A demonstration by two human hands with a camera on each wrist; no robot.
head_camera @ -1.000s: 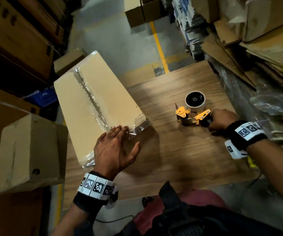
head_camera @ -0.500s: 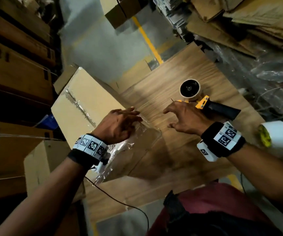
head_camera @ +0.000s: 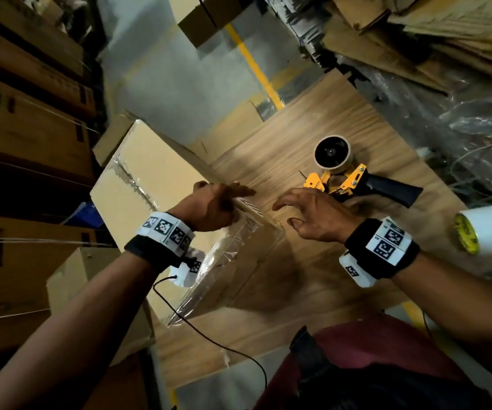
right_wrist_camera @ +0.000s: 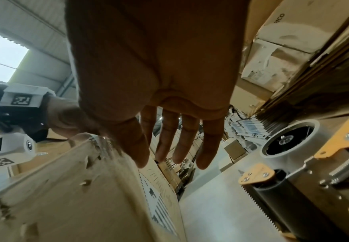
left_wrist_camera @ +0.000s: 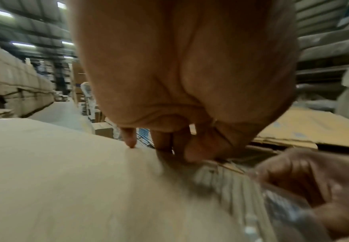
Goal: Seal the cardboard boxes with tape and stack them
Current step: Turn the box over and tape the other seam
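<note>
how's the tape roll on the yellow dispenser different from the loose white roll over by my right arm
The dispenser roll is mounted on the tape gun with a black hub filling its centre; the loose roll lies on its side, unmounted. The dispenser roll looks beige; the loose roll is bright white with a yellow label inside. The dispenser roll sits just past the right hand; the loose roll lies beside the wrist. Both rest on the wooden table.

Head view downward; wrist views close along fingers, sharing box.
</note>
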